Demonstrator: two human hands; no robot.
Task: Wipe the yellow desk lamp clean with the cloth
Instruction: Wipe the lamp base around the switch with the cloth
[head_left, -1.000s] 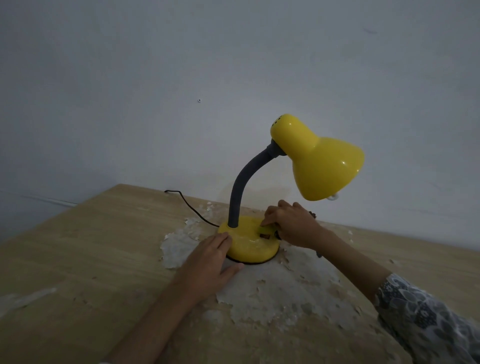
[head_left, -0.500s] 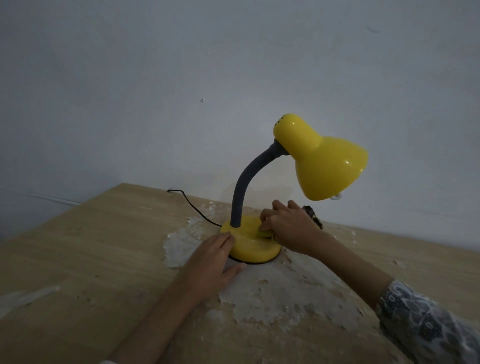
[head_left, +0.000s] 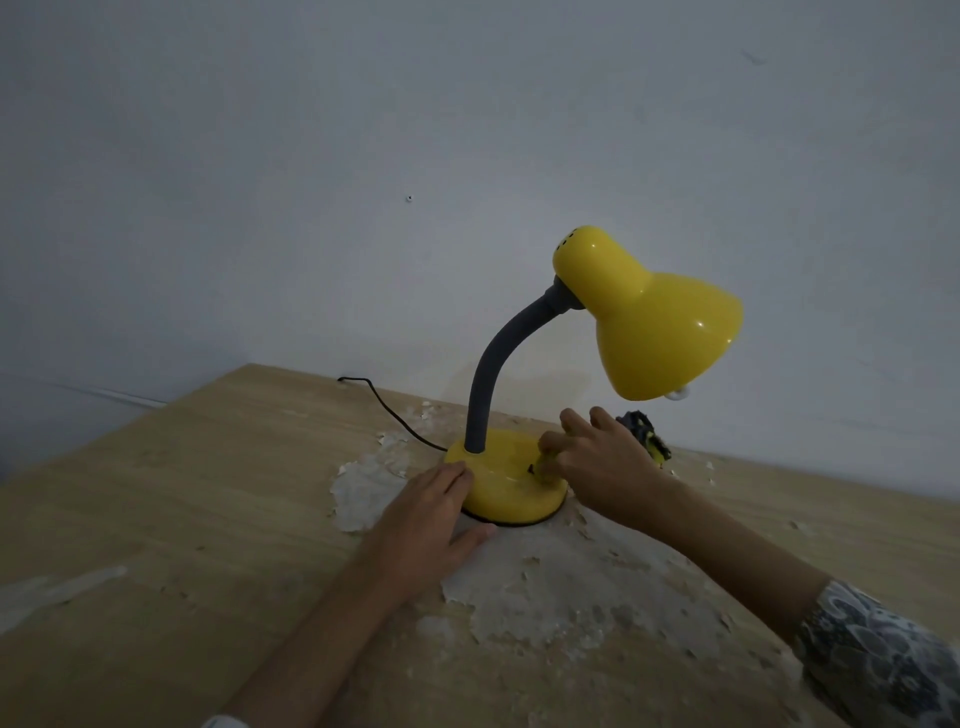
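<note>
The yellow desk lamp stands on a wooden table, with a grey bendy neck rising from its round yellow base. My left hand lies flat, fingers straight, against the base's front-left edge. My right hand grips a cloth and presses it onto the right side of the base. Most of the cloth is hidden under that hand; a dark and yellow end sticks out behind it.
The table has peeled, whitish patches around and in front of the lamp. A black cord runs from the base back to the table's far edge. A plain wall stands close behind.
My right hand has slid a little across the base's right side with the cloth, and more of the cloth's end shows behind it. My left hand has stayed against the base.
</note>
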